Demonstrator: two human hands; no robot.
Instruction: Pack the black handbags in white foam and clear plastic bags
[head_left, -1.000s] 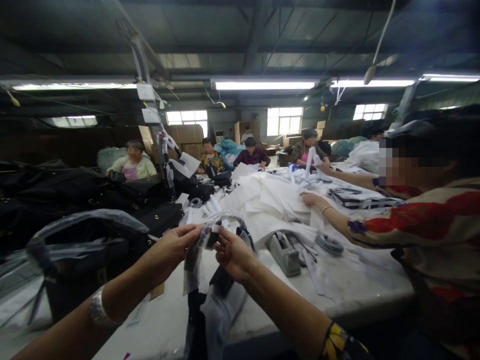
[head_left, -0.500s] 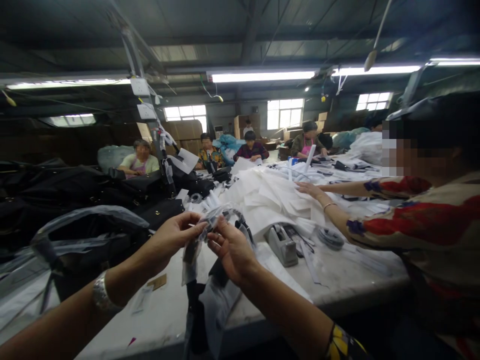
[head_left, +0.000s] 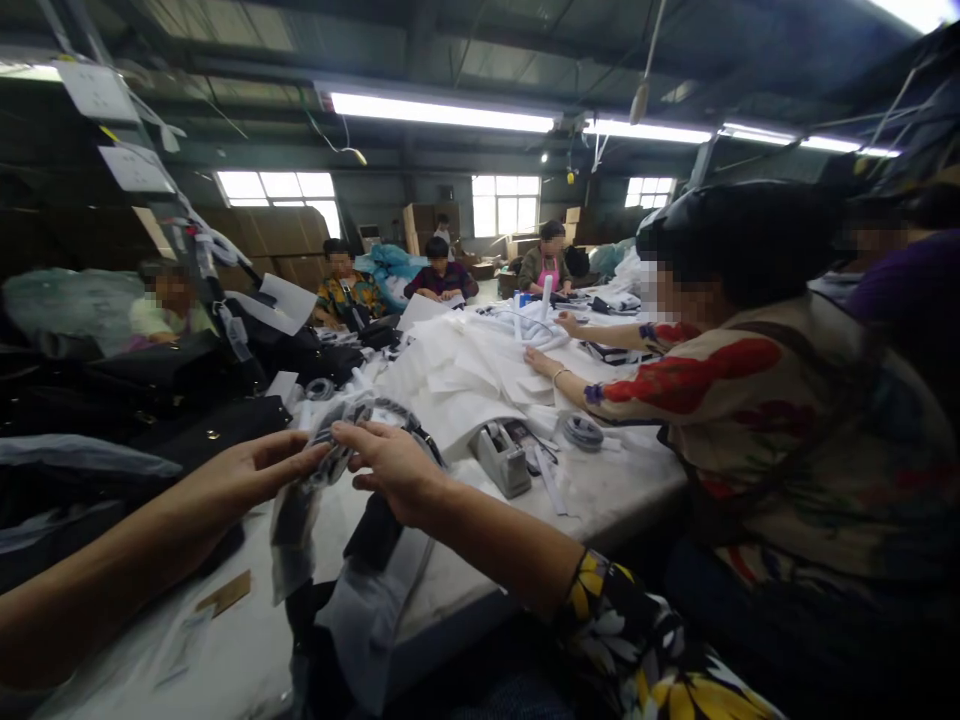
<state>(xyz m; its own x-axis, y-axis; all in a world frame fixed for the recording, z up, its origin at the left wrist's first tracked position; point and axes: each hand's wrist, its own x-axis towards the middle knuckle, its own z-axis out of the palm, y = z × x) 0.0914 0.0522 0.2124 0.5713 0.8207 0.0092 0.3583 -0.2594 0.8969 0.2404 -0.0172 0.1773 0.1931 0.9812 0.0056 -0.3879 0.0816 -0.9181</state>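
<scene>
"What's largest?"
"The surface point(head_left: 611, 490), with a heap of white paper point(head_left: 450, 375) on it."
"And the plastic-wrapped handle point(head_left: 292, 535)?"
"At the surface's near edge; the left hand point(head_left: 274, 465) and right hand point(head_left: 397, 468) both pinch its top."
"Any label on the tape dispenser point(head_left: 505, 462)?"
"Too blurred to tell."

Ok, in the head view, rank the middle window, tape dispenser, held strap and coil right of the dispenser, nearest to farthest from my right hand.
1. Held strap: touching the right hand.
2. Tape dispenser: to the hand's right.
3. Coil: just past the dispenser, farther right.
4. Middle window: far off at the back.
</scene>
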